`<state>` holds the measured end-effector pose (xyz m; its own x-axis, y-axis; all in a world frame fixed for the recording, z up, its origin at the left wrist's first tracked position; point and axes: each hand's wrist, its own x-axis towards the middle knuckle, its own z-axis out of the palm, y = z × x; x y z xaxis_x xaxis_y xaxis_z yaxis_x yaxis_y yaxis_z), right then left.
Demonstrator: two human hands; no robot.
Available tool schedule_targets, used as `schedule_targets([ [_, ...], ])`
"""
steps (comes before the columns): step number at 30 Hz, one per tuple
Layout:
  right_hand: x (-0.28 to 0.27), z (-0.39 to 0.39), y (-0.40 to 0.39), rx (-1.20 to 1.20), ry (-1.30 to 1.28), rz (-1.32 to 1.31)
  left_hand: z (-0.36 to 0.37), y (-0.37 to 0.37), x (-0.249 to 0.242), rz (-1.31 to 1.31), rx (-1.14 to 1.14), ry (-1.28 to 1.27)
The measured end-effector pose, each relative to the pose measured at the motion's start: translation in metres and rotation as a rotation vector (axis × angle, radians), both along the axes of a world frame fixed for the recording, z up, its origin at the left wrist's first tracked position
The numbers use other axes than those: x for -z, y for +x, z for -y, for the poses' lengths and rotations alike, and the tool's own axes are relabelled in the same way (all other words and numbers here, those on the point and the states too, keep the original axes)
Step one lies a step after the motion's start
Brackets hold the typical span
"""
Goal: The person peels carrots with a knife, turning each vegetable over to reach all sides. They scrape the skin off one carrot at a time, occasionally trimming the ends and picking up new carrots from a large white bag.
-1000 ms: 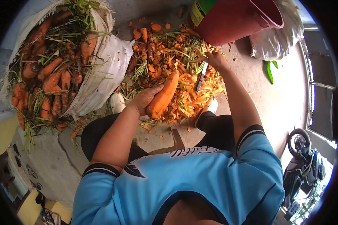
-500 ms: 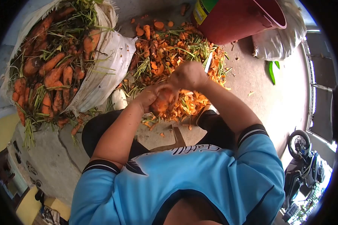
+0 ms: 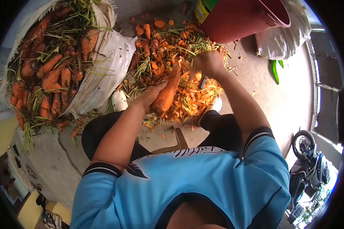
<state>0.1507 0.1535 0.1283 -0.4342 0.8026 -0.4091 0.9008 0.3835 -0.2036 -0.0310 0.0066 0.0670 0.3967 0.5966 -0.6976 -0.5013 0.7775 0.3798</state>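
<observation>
My left hand (image 3: 152, 96) is wrapped round a large orange carrot (image 3: 167, 93), which tilts with its narrow end up and away from me. My right hand (image 3: 210, 64) is closed and smeared by motion, up and to the right of the carrot, apart from it. Whatever my right fingers hold is too blurred to make out. Just below that hand, a dark-handled tool (image 3: 203, 83), perhaps a knife, shows against a heap of orange peelings (image 3: 191, 101) on the floor between my feet.
To the left stands a white sack (image 3: 116, 63) of dirty carrots (image 3: 51, 78) with green stems. A red bucket (image 3: 240, 23) and another white sack (image 3: 283, 30) are at the back right. A green leaf (image 3: 275, 72) lies on the floor. A motorbike (image 3: 309, 171) is parked far right.
My right hand has moved up and right, away from the carrot. The carrot has swung so its length shows, and the dark handle has come into view.
</observation>
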Motion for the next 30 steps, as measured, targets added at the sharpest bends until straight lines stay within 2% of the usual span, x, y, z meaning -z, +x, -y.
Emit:
schedule_targets([
  [1,-0.009,0.02,-0.013,-0.047,-0.095,-0.006,-0.002,0.0,-0.002,-0.005,0.003,0.023],
  [3,-0.001,0.059,-0.024,-0.311,0.102,-0.168,-0.002,0.002,-0.004,-0.003,-0.014,0.014],
  [5,0.001,0.06,-0.029,-0.395,0.102,-0.217,0.003,0.005,-0.004,0.01,-0.057,-0.053],
  [6,0.004,0.06,-0.03,-0.437,0.099,-0.242,0.007,0.005,-0.001,0.015,-0.054,0.009],
  [8,0.02,0.031,-0.022,-0.374,0.095,-0.137,0.013,0.006,0.009,0.026,-0.045,0.138],
  [11,0.037,-0.026,0.002,-0.205,-0.003,0.088,0.006,0.006,-0.002,-0.044,0.01,-0.025],
  [13,0.024,-0.046,0.017,0.114,-0.065,0.304,0.004,0.005,-0.012,-0.06,0.018,-0.005],
  [15,0.038,-0.054,0.032,0.28,0.077,0.259,0.001,-0.001,-0.012,-0.042,0.023,-0.009],
  [16,0.041,-0.053,0.031,0.284,0.129,0.256,0.002,-0.003,-0.006,-0.006,0.021,-0.028],
  [19,0.033,-0.02,0.016,-0.019,0.047,0.071,0.002,0.002,0.008,0.081,-0.017,-0.05],
  [21,-0.01,0.025,-0.016,-0.123,-0.114,-0.035,0.003,0.002,0.008,0.073,-0.015,-0.062],
  [23,-0.006,0.063,-0.026,-0.342,0.066,-0.262,0.002,-0.002,0.002,0.019,0.028,-0.078],
  [25,0.013,0.065,-0.025,-0.401,0.093,-0.328,0.001,-0.009,-0.001,0.009,0.137,-0.064],
  [26,0.02,0.063,-0.026,-0.432,0.105,-0.361,0.002,-0.008,-0.001,0.019,0.121,-0.043],
  [29,0.029,0.03,-0.019,-0.377,0.175,-0.128,0.009,0.007,0.0,0.079,-0.061,0.053],
  [30,0.03,0.014,-0.011,-0.292,0.137,-0.093,0.008,0.007,0.0,0.038,-0.052,0.022],
])
